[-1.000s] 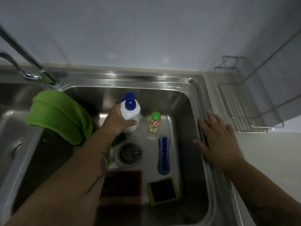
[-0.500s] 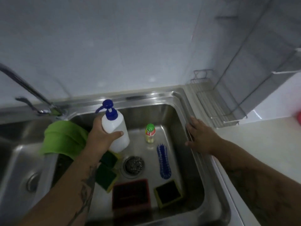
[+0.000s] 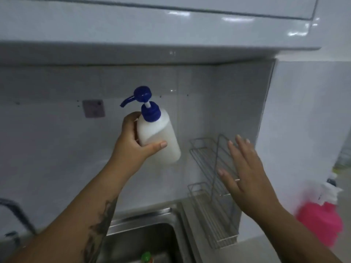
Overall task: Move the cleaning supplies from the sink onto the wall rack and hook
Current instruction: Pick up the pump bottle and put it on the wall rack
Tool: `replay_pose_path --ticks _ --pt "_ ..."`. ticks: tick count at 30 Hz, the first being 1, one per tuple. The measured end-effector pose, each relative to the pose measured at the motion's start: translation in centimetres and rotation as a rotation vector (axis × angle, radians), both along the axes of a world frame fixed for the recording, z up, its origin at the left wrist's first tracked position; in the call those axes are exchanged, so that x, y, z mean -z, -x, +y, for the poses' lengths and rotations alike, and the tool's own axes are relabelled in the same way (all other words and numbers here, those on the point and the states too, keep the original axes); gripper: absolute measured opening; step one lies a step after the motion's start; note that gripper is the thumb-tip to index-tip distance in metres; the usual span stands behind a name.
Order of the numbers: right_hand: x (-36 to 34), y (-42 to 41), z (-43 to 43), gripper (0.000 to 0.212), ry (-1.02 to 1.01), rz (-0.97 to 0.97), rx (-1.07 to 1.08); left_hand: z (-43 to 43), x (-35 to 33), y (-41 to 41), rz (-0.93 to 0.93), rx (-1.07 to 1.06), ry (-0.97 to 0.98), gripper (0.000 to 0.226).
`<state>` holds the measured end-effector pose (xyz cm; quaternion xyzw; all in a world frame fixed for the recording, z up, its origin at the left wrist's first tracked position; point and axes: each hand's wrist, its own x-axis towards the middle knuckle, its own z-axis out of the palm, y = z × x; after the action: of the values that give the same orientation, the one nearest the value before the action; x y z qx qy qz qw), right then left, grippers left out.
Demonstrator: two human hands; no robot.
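My left hand (image 3: 135, 144) grips a white pump bottle (image 3: 160, 136) with a blue pump head, held up in front of the tiled wall and tilted slightly left. To its right hangs a two-tier wire wall rack (image 3: 206, 160), both shelves bare. My right hand (image 3: 245, 171) is open with fingers spread, hovering in front of the rack's upper tier. A grey square hook pad (image 3: 93, 108) sticks to the wall left of the bottle. Only the sink's far right corner (image 3: 152, 223) shows, with the green cap of a small bottle (image 3: 146, 257) at the bottom edge.
A white cabinet (image 3: 171, 27) overhangs the wall above. The faucet (image 3: 13, 211) shows at the lower left. A pink object (image 3: 321, 223) with a white piece on top sits on the counter at right, near the rack.
My left hand lifted the pump bottle out of the sink up to wall height. My right hand left the sink rim and rose in front of the rack. The view tilted upward.
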<state>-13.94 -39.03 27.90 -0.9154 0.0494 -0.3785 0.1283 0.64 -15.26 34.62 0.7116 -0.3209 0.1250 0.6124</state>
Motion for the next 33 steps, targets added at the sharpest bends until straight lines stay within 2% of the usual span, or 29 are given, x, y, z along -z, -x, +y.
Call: replay_pose_path --ticks 3,7,10,12,15,20,24,29,31,33 --pt "1.5 -1.3 -2.1 0.077 0.080 0.018 0.117 -5.2 -2.2 0.1 -0.034 0.070 0.009 0.078" --pt "3.6 -3.6 -4.0 0.078 0.134 0.041 0.110 -10.9 -2.3 -1.1 -0.051 0.092 -0.015 0.077" --pt "4.9 -4.9 -4.7 0.072 0.121 -0.032 0.098 -13.9 -2.0 -3.1 -0.040 0.089 -0.024 0.076" --pt "5.5 -5.6 -4.8 0.076 0.118 -0.107 0.116 -15.4 -1.9 -4.8 -0.012 0.097 -0.011 0.075" --pt "6.1 -6.2 -4.9 0.081 0.130 -0.225 0.126 -17.2 -1.3 -7.3 0.036 0.136 -0.025 0.075" --pt "6.8 -7.0 -5.2 0.083 0.185 -0.301 0.158 -19.9 1.1 -10.8 0.069 0.179 -0.155 0.078" --pt "6.9 -7.2 -5.3 0.069 0.211 -0.359 0.166 -21.5 2.9 -12.3 0.031 0.172 -0.201 0.068" --pt "6.8 -7.2 -5.2 0.071 0.218 -0.353 0.167 -22.6 3.1 -13.1 -0.085 0.134 -0.239 0.071" --pt "6.6 -7.0 -5.1 0.075 0.213 -0.333 0.163 -22.5 2.9 -12.6 -0.083 0.127 -0.243 0.067" --pt "6.4 -6.7 -5.1 0.075 0.200 -0.281 0.147 -22.0 3.0 -12.1 -0.024 0.126 -0.278 0.075"
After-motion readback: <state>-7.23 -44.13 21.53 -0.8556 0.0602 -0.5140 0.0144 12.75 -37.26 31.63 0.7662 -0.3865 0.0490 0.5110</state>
